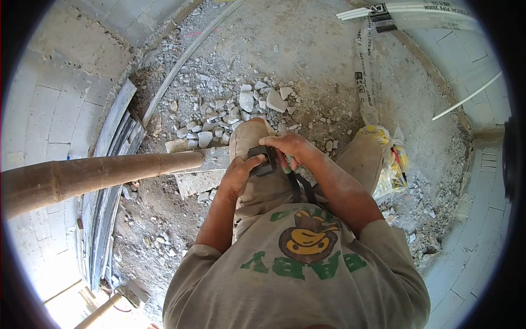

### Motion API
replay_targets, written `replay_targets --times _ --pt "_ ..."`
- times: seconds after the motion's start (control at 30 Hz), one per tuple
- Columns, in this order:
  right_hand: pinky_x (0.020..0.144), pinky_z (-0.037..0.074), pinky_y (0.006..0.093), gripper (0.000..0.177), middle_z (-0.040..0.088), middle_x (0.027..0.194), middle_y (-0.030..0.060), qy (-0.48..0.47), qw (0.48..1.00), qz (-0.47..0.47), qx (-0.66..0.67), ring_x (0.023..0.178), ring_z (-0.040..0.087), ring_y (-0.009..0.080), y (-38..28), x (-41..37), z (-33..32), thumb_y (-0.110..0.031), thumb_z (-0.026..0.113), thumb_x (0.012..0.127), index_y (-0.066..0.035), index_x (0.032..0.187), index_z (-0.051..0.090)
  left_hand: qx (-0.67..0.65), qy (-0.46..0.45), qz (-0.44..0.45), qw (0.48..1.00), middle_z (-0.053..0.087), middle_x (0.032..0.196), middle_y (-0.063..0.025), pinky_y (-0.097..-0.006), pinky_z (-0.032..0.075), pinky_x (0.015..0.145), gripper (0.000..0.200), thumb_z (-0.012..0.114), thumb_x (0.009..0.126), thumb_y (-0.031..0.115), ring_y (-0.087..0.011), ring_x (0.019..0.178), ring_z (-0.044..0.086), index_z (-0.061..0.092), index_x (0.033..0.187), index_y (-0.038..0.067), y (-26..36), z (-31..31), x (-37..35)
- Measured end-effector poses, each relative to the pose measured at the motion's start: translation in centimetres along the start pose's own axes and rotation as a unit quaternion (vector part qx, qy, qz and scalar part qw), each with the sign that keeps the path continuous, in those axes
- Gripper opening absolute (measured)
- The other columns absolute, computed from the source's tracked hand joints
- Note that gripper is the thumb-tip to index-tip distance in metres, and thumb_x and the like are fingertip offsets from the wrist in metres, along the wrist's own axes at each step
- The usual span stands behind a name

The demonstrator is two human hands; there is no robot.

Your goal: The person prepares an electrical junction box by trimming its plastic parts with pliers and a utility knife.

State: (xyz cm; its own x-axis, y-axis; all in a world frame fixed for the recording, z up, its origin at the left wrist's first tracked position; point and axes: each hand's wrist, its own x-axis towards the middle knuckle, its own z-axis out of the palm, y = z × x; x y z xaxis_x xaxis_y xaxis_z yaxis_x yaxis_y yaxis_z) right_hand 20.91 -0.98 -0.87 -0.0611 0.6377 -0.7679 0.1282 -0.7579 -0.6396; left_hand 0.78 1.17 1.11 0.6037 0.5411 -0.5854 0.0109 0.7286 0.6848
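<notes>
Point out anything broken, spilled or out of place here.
Broken rubble lies scattered loose over the dusty floor just beyond the raised knee. A yellow bag sags crumpled beside the other leg. The left hand and right hand both grip a dark strapped object; nothing odd there.

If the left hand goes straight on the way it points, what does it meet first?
The left hand is right up against the black piece it grips. Just past that is the right hand, though depth is unclear.

layout | our left hand (pixel 238 172) and right hand (pixel 287 145) meet on the buckle (pixel 262 163) atop our knee (pixel 249 137); rubble (pixel 241 104) lies before it; pipe (pixel 98 175) to our left; bag (pixel 390 162) to our right
</notes>
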Motion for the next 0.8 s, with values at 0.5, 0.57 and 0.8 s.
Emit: replay_targets --times 0.5,0.57,0.8 --pt "0.03 0.046 0.0371 0.064 0.059 0.052 0.0181 0.011 0.999 -0.042 0.0 0.039 0.059 0.0267 -0.7 -1.3 0.3 -0.057 0.063 0.08 0.007 0.077 0.067 -0.009 -0.049 0.031 0.998 0.066 0.103 -0.0049 -0.0293 0.044 0.088 0.035 0.07 0.084 0.015 -0.0146 0.093 0.061 0.063 0.115 -0.001 -0.8 -0.4 0.4" --pt "0.031 0.047 0.0393 0.063 0.059 0.053 0.0173 0.002 1.0 -0.028 -0.003 0.041 0.06 0.0264 -0.8 -1.4 0.2 -0.058 0.064 0.08 0.006 0.08 0.066 -0.036 -0.038 0.02 0.998 0.066 0.102 -0.0045 -0.0292 0.044 0.089 0.037 0.071 0.085 0.019 -0.0141 0.094 0.06 0.063 0.115 0.0 -0.4 0.1 -0.2" --pt "0.029 0.046 0.0387 0.062 0.058 0.052 0.0174 -0.011 0.999 -0.046 -0.005 0.039 0.059 0.0269 -0.7 -1.2 0.4 -0.056 0.063 0.081 0.006 0.081 0.066 0.05 -0.007 0.034 0.998 0.066 0.103 -0.0033 -0.0277 0.045 0.085 0.036 0.068 0.089 0.023 -0.0119 0.092 0.059 0.064 0.116 0.0 -0.7 -0.5 -0.3"
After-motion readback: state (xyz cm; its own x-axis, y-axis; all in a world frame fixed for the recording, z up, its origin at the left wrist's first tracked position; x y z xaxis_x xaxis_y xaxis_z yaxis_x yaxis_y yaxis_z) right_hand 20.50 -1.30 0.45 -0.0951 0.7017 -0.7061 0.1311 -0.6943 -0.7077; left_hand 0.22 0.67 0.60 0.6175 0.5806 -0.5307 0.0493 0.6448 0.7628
